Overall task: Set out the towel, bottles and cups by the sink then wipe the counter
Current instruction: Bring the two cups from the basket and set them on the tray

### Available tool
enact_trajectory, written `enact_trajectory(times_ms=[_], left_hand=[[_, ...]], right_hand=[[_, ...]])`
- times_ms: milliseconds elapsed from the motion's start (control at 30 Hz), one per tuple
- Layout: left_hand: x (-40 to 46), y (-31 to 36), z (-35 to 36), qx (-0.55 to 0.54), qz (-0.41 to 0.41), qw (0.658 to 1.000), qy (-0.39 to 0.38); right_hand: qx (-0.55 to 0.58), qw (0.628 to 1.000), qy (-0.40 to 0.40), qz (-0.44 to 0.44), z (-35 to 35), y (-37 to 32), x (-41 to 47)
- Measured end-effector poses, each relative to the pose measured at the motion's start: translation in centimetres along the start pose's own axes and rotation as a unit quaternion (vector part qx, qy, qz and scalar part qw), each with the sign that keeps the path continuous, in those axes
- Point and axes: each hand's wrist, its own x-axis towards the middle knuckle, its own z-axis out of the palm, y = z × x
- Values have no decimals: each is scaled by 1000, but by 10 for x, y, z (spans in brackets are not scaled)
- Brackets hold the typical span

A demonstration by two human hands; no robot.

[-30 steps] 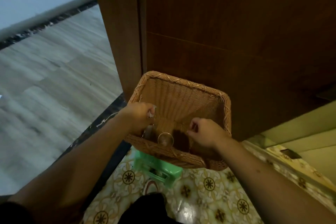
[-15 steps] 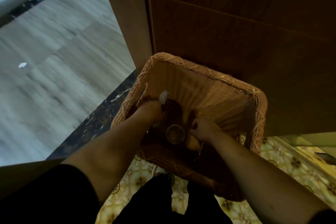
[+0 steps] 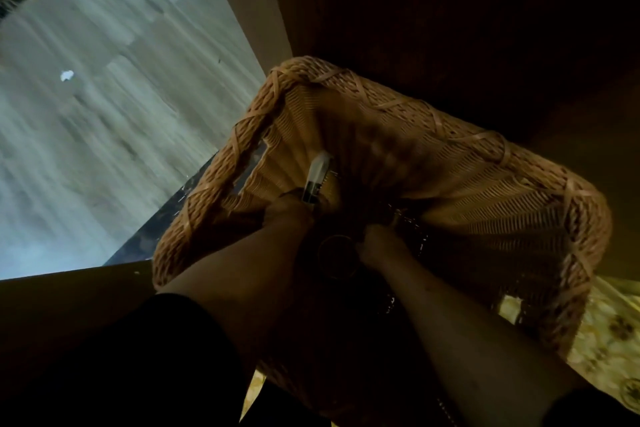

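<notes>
Basket [image 3: 450,135]: large, wicker, square-rimmed, with a handle slot in its left wall; it fills centre frame, in front of a dark wood door [image 3: 450,10]. Grey plank floor [image 3: 104,97] at left, patterned yellow tile [image 3: 609,329] at lower right.

Both forearms reach down into the basket. Left hand [image 3: 289,211] grips a small bottle [image 3: 316,173]; its long axis tilts up and slightly right, pale cap end uppermost, dark band below. No legible writing on it; too dim and blurred.

Right hand [image 3: 377,244]: fingers curled deep in the basket; what they hold cannot be told.

Cup [image 3: 337,255]: round rim facing up, between the two hands, on the basket bottom.
</notes>
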Motion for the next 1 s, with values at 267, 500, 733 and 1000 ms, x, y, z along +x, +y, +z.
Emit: enact_trajectory(times_ms=[267, 500, 733, 1000], left_hand=[[21, 2, 9, 0, -34, 999, -2], [3, 6, -7, 65, -6, 998, 6], [-59, 24, -62, 36, 57, 996, 58], [-194, 32, -127, 31, 62, 982, 173]], right_hand=[[-26, 999, -20, -1, 19, 3, 19], [-69, 997, -19, -13, 2, -4, 4], [-36, 995, 75, -63, -90, -14, -75], [-67, 966, 166, -185, -180, -25, -176]])
